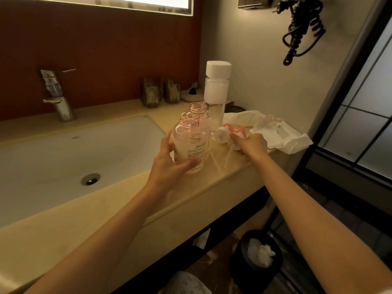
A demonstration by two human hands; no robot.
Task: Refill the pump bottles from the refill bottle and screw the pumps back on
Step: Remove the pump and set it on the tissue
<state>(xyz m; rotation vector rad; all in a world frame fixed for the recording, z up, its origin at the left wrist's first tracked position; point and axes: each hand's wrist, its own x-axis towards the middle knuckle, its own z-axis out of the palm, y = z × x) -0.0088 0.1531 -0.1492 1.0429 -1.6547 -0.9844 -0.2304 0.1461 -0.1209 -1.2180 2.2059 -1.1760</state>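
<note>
**Pumps off, bottle in hand, refill still capped**

Our left hand [169,164] wraps the front bottle [188,145], thumb across its label and fingers curled round the far side. It holds the bottle upright at the counter's [212,183] edge beside the sink [63,149]. Our right hand [252,145] reaches to the right, fingers closed over a pump [234,144] that lies on its side with its tube trailing toward us. The other pump [221,134] lies touching it, just left.

The second bottle [198,111] stands directly behind the first, and both threaded necks are bare. The refill bottle [216,92] stands just behind them, white cap on. A white cloth [280,134] lies crumpled to the right.

We judge we are between steps. We cannot tell how full either bottle is, so we cannot say whether pouring is done. If it is not, the next move needs the right hand free to uncap the refill. If it is, we lift the pump, feed its tube down the open neck and turn the collar while the left hand holds the bottle steady.
</note>
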